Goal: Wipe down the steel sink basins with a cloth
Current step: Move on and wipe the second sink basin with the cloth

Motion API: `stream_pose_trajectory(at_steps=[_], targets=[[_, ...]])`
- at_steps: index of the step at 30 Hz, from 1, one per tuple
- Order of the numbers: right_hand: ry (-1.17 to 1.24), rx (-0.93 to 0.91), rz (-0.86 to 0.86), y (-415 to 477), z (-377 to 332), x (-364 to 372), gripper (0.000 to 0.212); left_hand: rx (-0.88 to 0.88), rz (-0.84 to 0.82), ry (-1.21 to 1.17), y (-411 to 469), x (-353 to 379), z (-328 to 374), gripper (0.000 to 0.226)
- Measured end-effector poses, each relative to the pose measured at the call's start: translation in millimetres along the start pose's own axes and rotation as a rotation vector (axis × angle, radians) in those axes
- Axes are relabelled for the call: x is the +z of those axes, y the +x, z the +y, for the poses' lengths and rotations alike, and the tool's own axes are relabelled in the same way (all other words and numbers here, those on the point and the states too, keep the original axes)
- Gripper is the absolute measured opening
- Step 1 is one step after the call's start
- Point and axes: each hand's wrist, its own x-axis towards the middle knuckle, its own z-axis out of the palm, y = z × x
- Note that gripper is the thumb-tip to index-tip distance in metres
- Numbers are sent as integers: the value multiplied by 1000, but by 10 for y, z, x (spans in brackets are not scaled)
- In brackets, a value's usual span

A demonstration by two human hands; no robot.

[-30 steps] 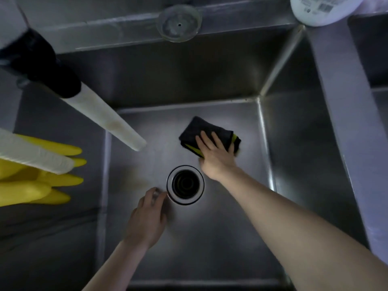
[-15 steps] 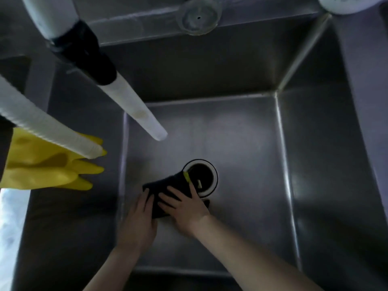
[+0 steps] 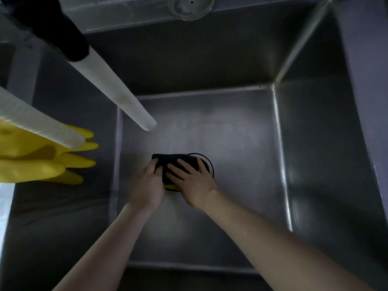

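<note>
A deep steel sink basin (image 3: 241, 127) fills the view. On its floor lies a folded dark cloth (image 3: 168, 161) with a yellow edge. It covers most of the round drain (image 3: 210, 162), of which only the right rim shows. My right hand (image 3: 191, 179) presses flat on the cloth with fingers spread. My left hand (image 3: 148, 185) holds the cloth's left side, fingers curled over its edge.
A white tapered spout with a black collar (image 3: 117, 95) slants over the basin from the upper left. A ribbed white hose (image 3: 35, 124) and yellow rubber gloves (image 3: 42, 160) hang over the left wall. A clear round plug (image 3: 192, 6) sits on the back ledge.
My right hand slid the cloth from the far right of the basin floor to the drain. My left hand moved onto the cloth's left side.
</note>
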Motion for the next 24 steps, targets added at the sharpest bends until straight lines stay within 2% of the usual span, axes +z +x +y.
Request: stream_pose_trajectory(at_steps=[2,6,9,13,15,18,20,22,24], targets=[[80,5,-21,-111,-127,117,67,-25,-28,8,-131,43,18,51],[-44,-86,-105,-436,-219,262,62,-35,-97,49,-667,216,26,48],[-74,-145,-163,-758,-235,331,60,-11,-219,67,-1003,332,83,48],[-88,-154,-301,-1202,-279,488,61,115,-401,86,-1085,354,176,39],[-53,-140,-343,-1313,-304,502,60,186,-439,108,-977,268,195,35],[186,-31,-176,-1257,-298,347,60,207,-316,130,-784,161,222,36],[175,78,-22,-1148,-237,231,62,153,-256,70,-723,149,256,41],[98,176,4,-1068,-164,154,62,123,-286,28,-718,171,283,45],[59,219,-52,-1046,-128,122,54,159,-313,27,-754,233,285,43]])
